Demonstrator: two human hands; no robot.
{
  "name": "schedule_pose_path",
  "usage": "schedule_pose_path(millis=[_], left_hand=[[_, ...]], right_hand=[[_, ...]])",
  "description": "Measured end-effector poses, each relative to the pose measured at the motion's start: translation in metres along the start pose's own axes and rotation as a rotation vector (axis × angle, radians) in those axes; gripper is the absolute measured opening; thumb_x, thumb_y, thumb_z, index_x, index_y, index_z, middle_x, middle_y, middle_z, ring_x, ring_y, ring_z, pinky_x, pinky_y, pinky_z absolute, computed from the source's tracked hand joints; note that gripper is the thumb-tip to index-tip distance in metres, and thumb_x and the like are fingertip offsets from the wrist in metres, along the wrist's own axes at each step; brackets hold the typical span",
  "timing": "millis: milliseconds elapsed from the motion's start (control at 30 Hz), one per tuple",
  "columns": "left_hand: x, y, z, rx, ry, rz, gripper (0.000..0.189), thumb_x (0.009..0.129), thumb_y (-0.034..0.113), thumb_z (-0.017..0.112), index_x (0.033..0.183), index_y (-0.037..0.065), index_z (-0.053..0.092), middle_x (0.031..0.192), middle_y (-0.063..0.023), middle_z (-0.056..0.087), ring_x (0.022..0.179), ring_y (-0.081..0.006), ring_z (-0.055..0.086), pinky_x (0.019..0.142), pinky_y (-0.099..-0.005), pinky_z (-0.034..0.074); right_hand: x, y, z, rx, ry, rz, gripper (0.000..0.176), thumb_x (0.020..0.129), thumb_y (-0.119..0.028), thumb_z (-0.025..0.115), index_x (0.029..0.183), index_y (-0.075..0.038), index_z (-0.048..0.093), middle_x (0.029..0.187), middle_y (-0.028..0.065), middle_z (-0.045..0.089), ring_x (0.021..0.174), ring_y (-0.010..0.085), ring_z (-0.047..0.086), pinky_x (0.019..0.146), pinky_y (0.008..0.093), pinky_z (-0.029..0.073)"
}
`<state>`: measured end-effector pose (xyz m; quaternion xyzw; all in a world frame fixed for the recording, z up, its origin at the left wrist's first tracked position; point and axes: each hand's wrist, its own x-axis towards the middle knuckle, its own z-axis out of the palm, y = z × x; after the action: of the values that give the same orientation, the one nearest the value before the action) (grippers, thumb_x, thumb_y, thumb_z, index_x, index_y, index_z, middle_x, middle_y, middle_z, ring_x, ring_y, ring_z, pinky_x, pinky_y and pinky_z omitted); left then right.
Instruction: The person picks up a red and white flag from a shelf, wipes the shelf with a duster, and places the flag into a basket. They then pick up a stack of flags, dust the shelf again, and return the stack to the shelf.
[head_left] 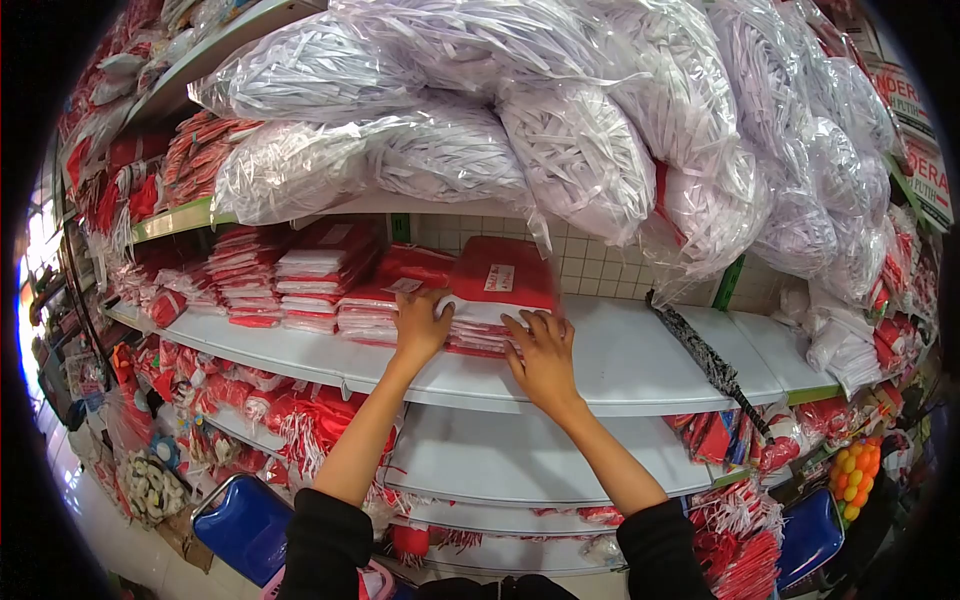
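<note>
A stack of flat red-and-white fabric packets in clear plastic lies on the middle shelf, with a white label on its top packet. My left hand is at the stack's front left corner, its thumb against that stack and its fingers over the neighbouring packet stack. At the front right, my right hand rests its spread fingers against the edges of the packets. Neither hand is closed around a packet. The undersides of the fingers are partly hidden.
Large clear bags of white strips overhang from the upper shelf. More folded packet stacks stand to the left. A dark patterned folded umbrella leans across the shelf edge at right. Blue chairs stand below on either side.
</note>
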<state>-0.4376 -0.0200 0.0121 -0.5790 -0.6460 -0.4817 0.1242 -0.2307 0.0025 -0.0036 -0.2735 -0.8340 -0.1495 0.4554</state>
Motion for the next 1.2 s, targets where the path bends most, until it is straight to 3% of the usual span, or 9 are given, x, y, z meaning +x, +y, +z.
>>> schedule_pose_path(millis=[133, 433, 533, 633, 833, 933, 1033, 1200], left_hand=[[-0.006, 0.001, 0.000, 0.096, 0.004, 0.001, 0.026, 0.080, 0.022, 0.057, 0.102, 0.012, 0.066, 0.113, -0.0108, 0.057, 0.110, -0.0311, 0.041, 0.088, -0.0508, 0.034], [-0.015, 0.004, 0.003, 0.121, -0.007, 0.044, 0.026, 0.087, 0.021, 0.047, 0.107, 0.013, 0.063, 0.114, -0.0025, 0.057, 0.115, -0.0291, 0.039, 0.091, -0.0516, 0.029], [-0.018, 0.006, 0.003, 0.130, -0.012, 0.051, 0.028, 0.088, 0.023, 0.045, 0.107, 0.011, 0.062, 0.116, -0.0063, 0.055, 0.111, -0.0311, 0.041, 0.089, -0.0556, 0.030], [-0.019, 0.014, -0.005, 0.175, -0.102, 0.018, 0.032, 0.090, 0.027, 0.044, 0.113, 0.011, 0.059, 0.119, -0.0093, 0.054, 0.116, -0.0318, 0.040, 0.090, -0.0567, 0.030], [-0.045, 0.033, 0.005, 0.261, 0.074, 0.002, 0.043, 0.090, 0.030, 0.044, 0.129, 0.011, 0.045, 0.134, -0.0161, 0.041, 0.131, -0.0343, 0.026, 0.097, -0.0579, 0.025], [-0.075, 0.052, 0.005, 0.328, 0.154, 0.011, 0.048, 0.090, 0.030, 0.044, 0.134, 0.012, 0.039, 0.139, -0.0155, 0.034, 0.133, -0.0348, 0.022, 0.100, -0.0576, 0.021], [-0.117, 0.070, 0.000, 0.305, 0.186, -0.114, 0.050, 0.090, 0.030, 0.045, 0.136, 0.012, 0.037, 0.140, -0.0163, 0.033, 0.132, -0.0356, 0.023, 0.102, -0.0538, 0.019], [-0.228, 0.042, 0.006, 0.259, 0.226, -0.346, 0.050, 0.086, 0.025, 0.049, 0.133, 0.010, 0.041, 0.134, -0.0160, 0.041, 0.131, -0.0355, 0.025, 0.104, -0.0540, 0.018]], right_hand=[[-0.005, -0.002, 0.005, -0.049, -0.002, 0.000, 0.038, 0.080, -0.020, 0.059, 0.116, -0.010, 0.056, 0.119, 0.0128, 0.049, 0.114, 0.0284, 0.041, 0.097, 0.0489, 0.026], [-0.016, -0.011, 0.007, -0.030, 0.061, 0.097, 0.043, 0.077, -0.020, 0.060, 0.119, -0.014, 0.055, 0.123, 0.0123, 0.046, 0.119, 0.0291, 0.036, 0.099, 0.0542, 0.022], [-0.020, -0.009, 0.011, -0.047, 0.057, 0.121, 0.044, 0.078, -0.022, 0.059, 0.121, -0.016, 0.053, 0.127, 0.0107, 0.044, 0.122, 0.0292, 0.034, 0.101, 0.0575, 0.017], [-0.024, -0.004, 0.015, -0.036, 0.067, 0.126, 0.046, 0.078, -0.024, 0.059, 0.123, -0.018, 0.052, 0.128, 0.0094, 0.043, 0.124, 0.0290, 0.032, 0.101, 0.0599, 0.014], [-0.026, -0.006, 0.003, -0.016, 0.021, 0.130, 0.057, 0.079, -0.030, 0.057, 0.133, -0.021, 0.042, 0.142, 0.0102, 0.031, 0.135, 0.0340, 0.014, 0.102, 0.0660, 0.005], [-0.039, -0.010, -0.007, 0.023, 0.045, 0.084, 0.057, 0.078, -0.027, 0.058, 0.132, -0.021, 0.043, 0.144, 0.0105, 0.029, 0.136, 0.0340, 0.015, 0.102, 0.0648, 0.003], [-0.070, -0.020, -0.009, 0.122, 0.055, 0.011, 0.055, 0.077, -0.022, 0.059, 0.130, -0.019, 0.047, 0.144, 0.0120, 0.028, 0.136, 0.0353, 0.016, 0.104, 0.0622, 0.001], [-0.146, -0.056, -0.004, 0.327, -0.035, -0.019, 0.053, 0.075, -0.018, 0.059, 0.128, -0.018, 0.049, 0.139, 0.0128, 0.035, 0.134, 0.0347, 0.023, 0.105, 0.0613, 0.004]])
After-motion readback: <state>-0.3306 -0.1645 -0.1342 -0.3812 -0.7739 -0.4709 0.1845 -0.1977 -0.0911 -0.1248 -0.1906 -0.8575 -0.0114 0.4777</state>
